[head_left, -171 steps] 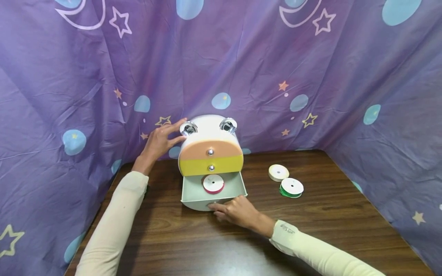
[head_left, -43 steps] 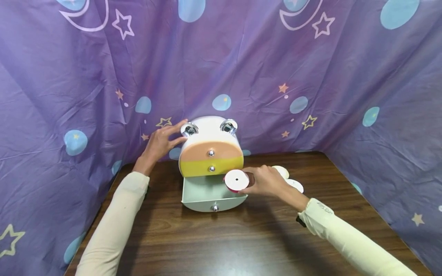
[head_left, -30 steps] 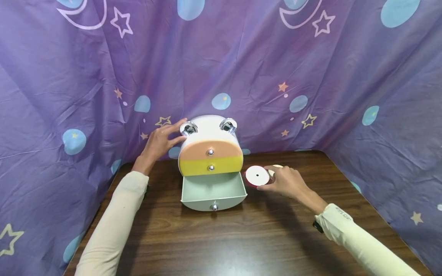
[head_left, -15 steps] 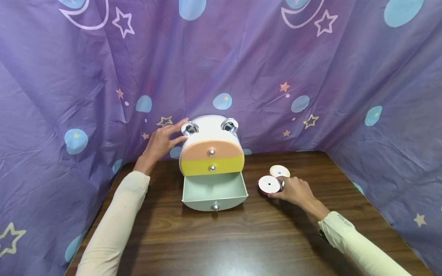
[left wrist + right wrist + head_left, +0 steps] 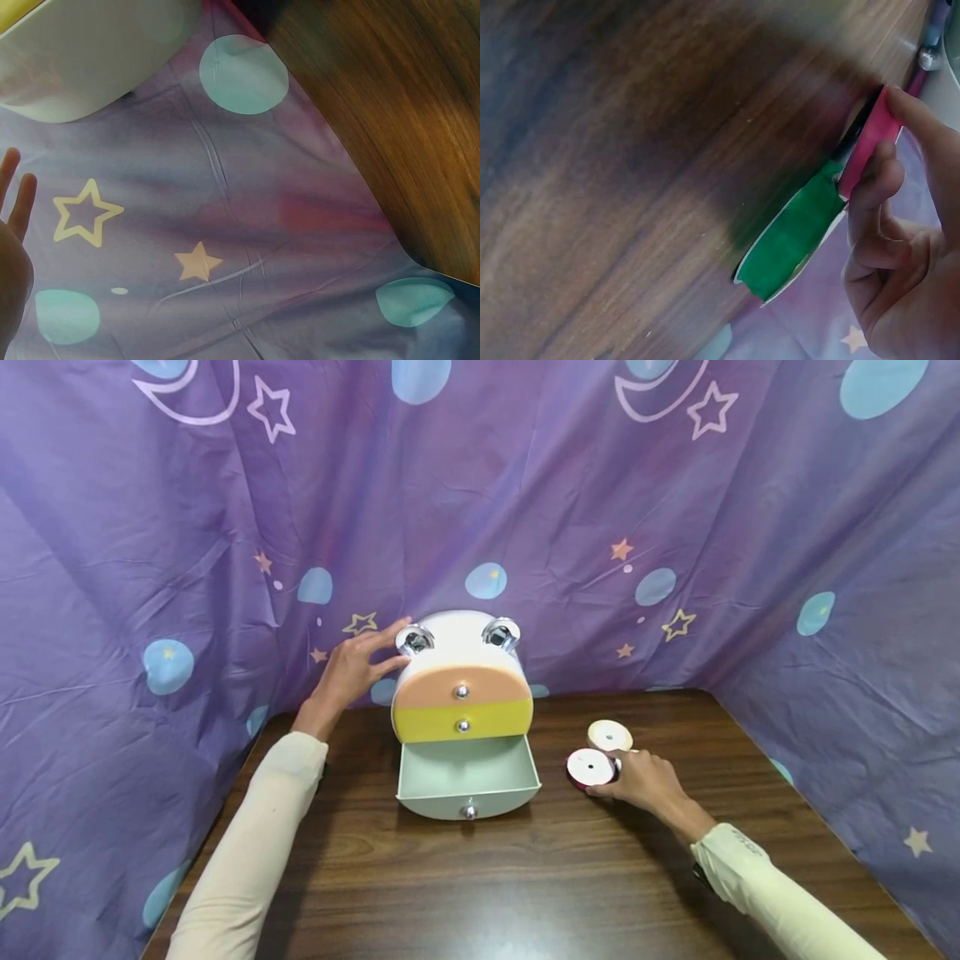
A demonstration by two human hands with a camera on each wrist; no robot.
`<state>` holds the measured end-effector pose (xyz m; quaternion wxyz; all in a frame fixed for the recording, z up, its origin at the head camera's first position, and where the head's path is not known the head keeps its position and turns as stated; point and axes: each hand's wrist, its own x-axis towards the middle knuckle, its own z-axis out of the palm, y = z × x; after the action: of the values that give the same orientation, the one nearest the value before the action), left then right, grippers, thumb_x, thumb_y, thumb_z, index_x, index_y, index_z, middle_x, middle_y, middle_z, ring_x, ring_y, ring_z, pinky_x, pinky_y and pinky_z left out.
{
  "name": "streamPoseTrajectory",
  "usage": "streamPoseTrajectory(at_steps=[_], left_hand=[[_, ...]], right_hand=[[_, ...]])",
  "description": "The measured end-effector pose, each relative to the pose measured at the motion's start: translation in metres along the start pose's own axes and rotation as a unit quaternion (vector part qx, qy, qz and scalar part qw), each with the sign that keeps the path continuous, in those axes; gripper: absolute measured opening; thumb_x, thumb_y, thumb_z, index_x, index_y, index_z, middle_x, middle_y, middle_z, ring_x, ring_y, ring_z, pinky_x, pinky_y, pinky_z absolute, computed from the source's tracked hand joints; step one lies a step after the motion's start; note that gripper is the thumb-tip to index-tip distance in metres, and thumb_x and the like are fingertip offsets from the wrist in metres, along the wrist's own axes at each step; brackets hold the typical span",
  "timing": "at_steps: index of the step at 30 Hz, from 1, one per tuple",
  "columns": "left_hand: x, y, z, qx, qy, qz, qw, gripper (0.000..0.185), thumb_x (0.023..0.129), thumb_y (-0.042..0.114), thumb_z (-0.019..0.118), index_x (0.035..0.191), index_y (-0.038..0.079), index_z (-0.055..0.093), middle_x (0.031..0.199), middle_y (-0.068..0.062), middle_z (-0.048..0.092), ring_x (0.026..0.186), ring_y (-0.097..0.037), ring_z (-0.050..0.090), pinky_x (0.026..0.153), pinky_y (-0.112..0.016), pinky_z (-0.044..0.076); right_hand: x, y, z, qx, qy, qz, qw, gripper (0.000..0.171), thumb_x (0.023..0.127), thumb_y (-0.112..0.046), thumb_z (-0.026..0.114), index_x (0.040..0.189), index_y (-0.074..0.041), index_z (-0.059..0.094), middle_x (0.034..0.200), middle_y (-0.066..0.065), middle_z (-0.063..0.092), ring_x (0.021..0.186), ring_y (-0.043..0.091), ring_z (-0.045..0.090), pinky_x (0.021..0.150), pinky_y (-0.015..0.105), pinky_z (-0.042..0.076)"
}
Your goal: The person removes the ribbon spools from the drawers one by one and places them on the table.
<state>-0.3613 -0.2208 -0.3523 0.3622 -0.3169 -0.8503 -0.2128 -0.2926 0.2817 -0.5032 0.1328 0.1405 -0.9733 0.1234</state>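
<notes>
While you brace the box, status:
L hand (image 5: 351, 670): flat, fingers straight on drawer box (image 5: 459, 681), frame ctr.
R hand (image 5: 643, 779): pinching red ribbon spool (image 5: 591, 767), right of ctr on table (image 5: 450, 877).
Green spool (image 5: 791, 236): touching the red one.

Purple star-and-moon curtain (image 5: 525, 485), peach-and-yellow drawer box (image 5: 459, 693), red ribbon spool (image 5: 590, 768), dark wood table (image 5: 480, 877).

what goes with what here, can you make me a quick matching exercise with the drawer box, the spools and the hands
Things:
1. bottom drawer
2. red ribbon spool
3. cream ribbon spool
4. left hand

States:
a. lying free on the table
b. pulled open
c. resting on the drawer box
d. held by the right hand

Pairs: 1-b, 2-d, 3-a, 4-c
</notes>
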Motion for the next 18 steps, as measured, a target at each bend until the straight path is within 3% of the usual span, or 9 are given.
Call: streamPoseTrajectory(at_steps=[18], left_hand=[[-0.0001,-0.0015,0.0017,-0.006,0.008,0.008,0.9999,0.066,0.085,0.025,0.088,0.145,0.022,0.063,0.103,-0.015,0.077,0.094,-0.033,0.073,0.083,-0.051,0.061]], right_hand=[[-0.0013,0.0061,0.0052,-0.01,0.0,0.013,1.0,0.074,0.07,-0.061,0.089,0.125,-0.014,0.074,0.088,0.024,0.074,0.069,0.044,0.069,0.049,0.055,0.05]])
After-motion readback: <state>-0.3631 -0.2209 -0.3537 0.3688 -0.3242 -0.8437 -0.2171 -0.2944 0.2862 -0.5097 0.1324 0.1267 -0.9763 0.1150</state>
